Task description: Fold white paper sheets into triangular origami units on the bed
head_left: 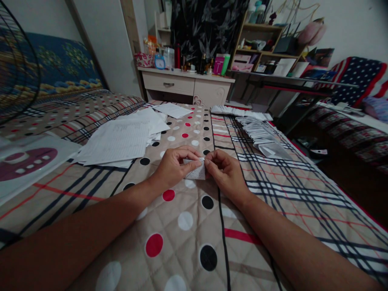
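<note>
work in hand: a small folded paper (197,173) is being creased between both hands; by the look of it, this is the middle of a fold, with the top edge pressed down.
left hand (174,165): grip clenched on the paper's upper left edge, with the thumb and forefinger pinching it from above.
right hand (226,171): grip grasping the paper's right edge, fingertips curled in and meeting the left fingers at the top.
where the paper is: low over the bed quilt (188,242), between the two hands and at the middle of the view; whether it rests on the quilt or is lifted just off it cannot be told.
loose sheets (118,141): a spread pile of flat printed pages on the quilt, to the left of the hands and beyond them, well apart from them.
single sheet (172,110): lies alone further up the bed, past the pile.
folded pieces (260,133): an overlapping row of small pale shapes to the right and beyond, like the one in hand.
fan (18,68): its wire guard fills the left edge.
dresser (188,85): stands past the foot of the bed, crowded with bottles and a clock.
what the next move calls for: as a judgement, steady pressure from both pinches so the edges stay aligned, and a firm run along the crease.
</note>
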`<action>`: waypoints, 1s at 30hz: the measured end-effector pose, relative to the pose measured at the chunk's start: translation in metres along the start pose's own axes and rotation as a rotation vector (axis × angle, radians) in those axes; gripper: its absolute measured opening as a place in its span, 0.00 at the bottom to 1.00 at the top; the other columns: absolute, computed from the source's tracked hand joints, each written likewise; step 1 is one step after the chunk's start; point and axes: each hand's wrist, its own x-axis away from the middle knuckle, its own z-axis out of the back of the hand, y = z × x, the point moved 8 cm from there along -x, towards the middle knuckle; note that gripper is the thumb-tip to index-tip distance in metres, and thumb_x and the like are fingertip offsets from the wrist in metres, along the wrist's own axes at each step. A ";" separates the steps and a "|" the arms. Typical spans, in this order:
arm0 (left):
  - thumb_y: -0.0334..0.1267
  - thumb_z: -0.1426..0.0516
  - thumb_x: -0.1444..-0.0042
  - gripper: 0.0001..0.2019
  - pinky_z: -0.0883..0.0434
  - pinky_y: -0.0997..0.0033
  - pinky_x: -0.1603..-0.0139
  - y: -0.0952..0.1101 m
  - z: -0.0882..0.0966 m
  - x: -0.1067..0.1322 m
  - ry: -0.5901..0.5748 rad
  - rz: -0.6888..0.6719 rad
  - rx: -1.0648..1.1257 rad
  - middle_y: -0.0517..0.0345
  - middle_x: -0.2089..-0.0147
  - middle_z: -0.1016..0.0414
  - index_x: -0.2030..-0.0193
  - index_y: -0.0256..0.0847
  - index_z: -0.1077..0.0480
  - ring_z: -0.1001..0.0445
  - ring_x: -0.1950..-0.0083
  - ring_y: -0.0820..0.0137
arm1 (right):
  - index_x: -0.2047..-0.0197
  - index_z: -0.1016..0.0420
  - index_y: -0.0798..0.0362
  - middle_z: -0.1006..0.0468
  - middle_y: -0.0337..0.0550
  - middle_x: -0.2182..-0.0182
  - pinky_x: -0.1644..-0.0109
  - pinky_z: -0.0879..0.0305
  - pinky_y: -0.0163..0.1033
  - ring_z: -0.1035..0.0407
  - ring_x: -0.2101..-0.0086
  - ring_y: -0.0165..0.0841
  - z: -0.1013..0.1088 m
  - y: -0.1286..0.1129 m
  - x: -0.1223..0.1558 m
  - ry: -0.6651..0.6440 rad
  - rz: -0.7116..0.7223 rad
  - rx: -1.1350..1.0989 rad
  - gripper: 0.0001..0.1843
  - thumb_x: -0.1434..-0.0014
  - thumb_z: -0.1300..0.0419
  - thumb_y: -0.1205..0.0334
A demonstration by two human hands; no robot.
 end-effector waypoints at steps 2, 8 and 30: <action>0.33 0.37 0.49 0.05 0.26 0.66 0.58 -0.001 0.000 0.000 0.001 0.007 0.014 0.53 0.66 0.21 0.75 0.38 0.25 0.23 0.63 0.68 | 0.69 0.33 0.54 0.31 0.35 0.79 0.75 0.40 0.32 0.36 0.79 0.27 -0.001 -0.002 0.001 -0.009 0.010 0.039 0.08 0.41 0.42 0.59; 0.34 0.39 0.50 0.06 0.28 0.69 0.59 -0.001 -0.001 0.000 0.021 0.041 0.007 0.53 0.68 0.22 0.75 0.36 0.27 0.24 0.64 0.68 | 0.69 0.32 0.54 0.31 0.36 0.80 0.74 0.41 0.32 0.36 0.78 0.27 -0.003 -0.003 0.004 -0.052 0.013 0.011 0.10 0.40 0.43 0.58; 0.29 0.35 0.56 0.30 0.35 0.78 0.74 -0.020 -0.007 0.006 -0.003 0.313 0.168 0.64 0.71 0.25 0.46 0.41 0.39 0.28 0.74 0.74 | 0.73 0.26 0.56 0.29 0.37 0.82 0.75 0.44 0.32 0.36 0.80 0.27 -0.008 -0.003 0.005 -0.126 0.066 0.294 0.13 0.41 0.40 0.57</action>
